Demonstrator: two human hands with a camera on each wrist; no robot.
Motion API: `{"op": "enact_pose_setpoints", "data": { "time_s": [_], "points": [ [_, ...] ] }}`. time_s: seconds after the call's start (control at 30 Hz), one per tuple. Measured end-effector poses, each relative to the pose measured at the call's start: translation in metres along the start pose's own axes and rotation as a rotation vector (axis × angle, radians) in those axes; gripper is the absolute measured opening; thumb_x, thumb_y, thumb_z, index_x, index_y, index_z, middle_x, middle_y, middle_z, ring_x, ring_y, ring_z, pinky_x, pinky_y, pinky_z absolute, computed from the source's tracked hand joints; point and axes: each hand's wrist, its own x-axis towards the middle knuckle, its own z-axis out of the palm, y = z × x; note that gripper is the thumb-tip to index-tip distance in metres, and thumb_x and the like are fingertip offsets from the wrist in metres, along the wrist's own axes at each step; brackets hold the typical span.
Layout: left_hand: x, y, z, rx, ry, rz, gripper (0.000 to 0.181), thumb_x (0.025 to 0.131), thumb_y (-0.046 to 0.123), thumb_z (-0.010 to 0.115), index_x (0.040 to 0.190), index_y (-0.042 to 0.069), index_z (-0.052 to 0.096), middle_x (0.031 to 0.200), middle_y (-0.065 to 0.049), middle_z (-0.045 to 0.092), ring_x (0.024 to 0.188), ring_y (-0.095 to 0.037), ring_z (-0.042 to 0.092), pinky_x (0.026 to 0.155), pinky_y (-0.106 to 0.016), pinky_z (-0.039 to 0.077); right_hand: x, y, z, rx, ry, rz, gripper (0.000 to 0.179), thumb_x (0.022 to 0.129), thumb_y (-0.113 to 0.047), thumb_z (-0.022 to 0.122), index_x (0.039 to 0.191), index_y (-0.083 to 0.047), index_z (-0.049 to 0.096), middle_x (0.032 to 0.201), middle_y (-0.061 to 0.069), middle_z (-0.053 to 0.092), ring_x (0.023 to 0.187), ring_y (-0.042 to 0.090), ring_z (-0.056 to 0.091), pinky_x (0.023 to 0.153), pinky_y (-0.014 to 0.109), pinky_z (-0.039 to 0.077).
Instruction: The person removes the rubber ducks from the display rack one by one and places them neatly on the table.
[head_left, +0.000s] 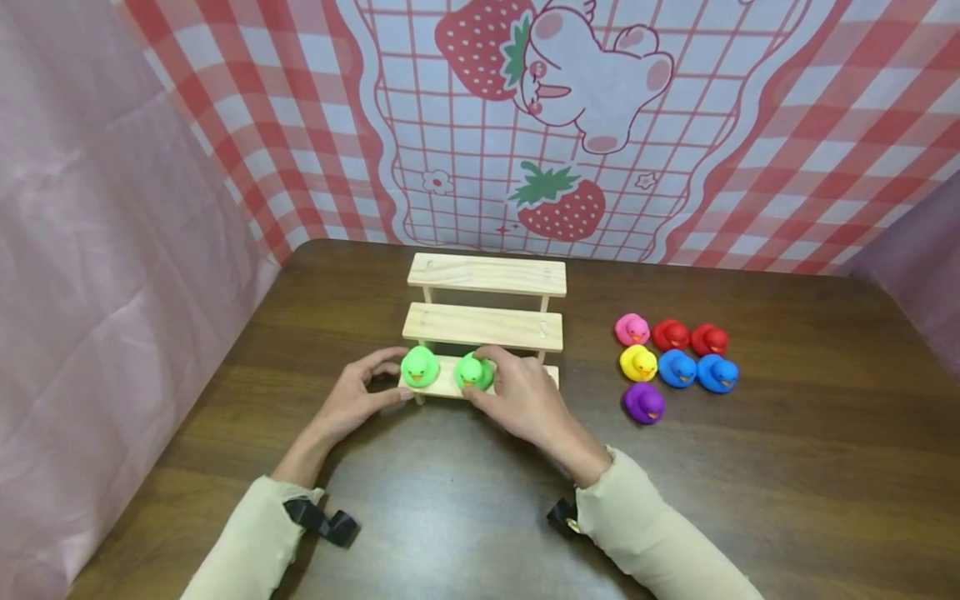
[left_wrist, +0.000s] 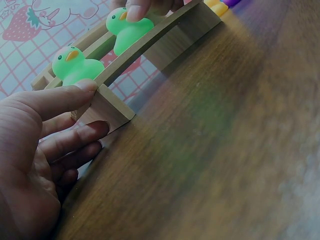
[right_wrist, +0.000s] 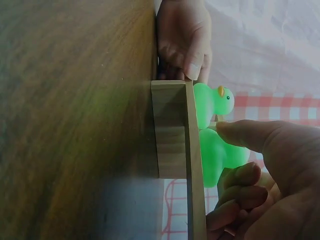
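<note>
A three-step wooden stand [head_left: 486,326] holds two green rubber ducks on its lowest step. At the left end of that step, my left hand [head_left: 349,398] curls round the board, thumb on its front corner, beside the left green duck [head_left: 419,367]. In the left wrist view, the left thumb [left_wrist: 65,100] presses the board's end, with the other fingers lower by the stand's leg. My right hand [head_left: 522,393] pinches the right green duck [head_left: 472,372] between thumb and fingers, the duck standing at the board in the right wrist view. Both ducks face the front.
Right of the stand, loose ducks sit on the brown table [head_left: 450,517]: a pink duck [head_left: 632,330], two red ducks [head_left: 671,335], a yellow duck [head_left: 638,364], two blue ducks [head_left: 678,369] and a purple duck [head_left: 645,403]. A strawberry-print cloth [head_left: 480,167] hangs behind.
</note>
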Motion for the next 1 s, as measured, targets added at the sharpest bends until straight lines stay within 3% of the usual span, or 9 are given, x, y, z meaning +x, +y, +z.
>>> {"op": "enact_pose_setpoints", "data": {
  "time_s": [0.77,1.0],
  "points": [
    [0.0006,0.0001,-0.0003,-0.002,-0.003,-0.008,0.061,0.081,0.009,0.078,0.138,0.007,0.056,0.108,-0.018,0.073,0.111,-0.020,0.058,0.106,-0.043,0.037,-0.0006,-0.0002,0.0023,-0.006,0.021,0.004,0.041,0.080,-0.034,0.081,0.114,-0.015,0.069,0.061,-0.003,0.054,0.054,0.009,0.046,0.048,0.025,0.037],
    [0.0009,-0.0014,0.0002,0.005,0.003,-0.013,0.061,0.081,0.011,0.079,0.138,0.009,0.057,0.109,-0.017,0.074,0.113,-0.022,0.059,0.107,-0.045,0.036,0.0001,0.0016,0.0005,0.039,0.020,-0.016,0.040,0.080,-0.031,0.081,0.115,-0.014,0.070,0.061,-0.003,0.055,0.052,0.007,0.044,0.047,0.024,0.036]
  ]
}}
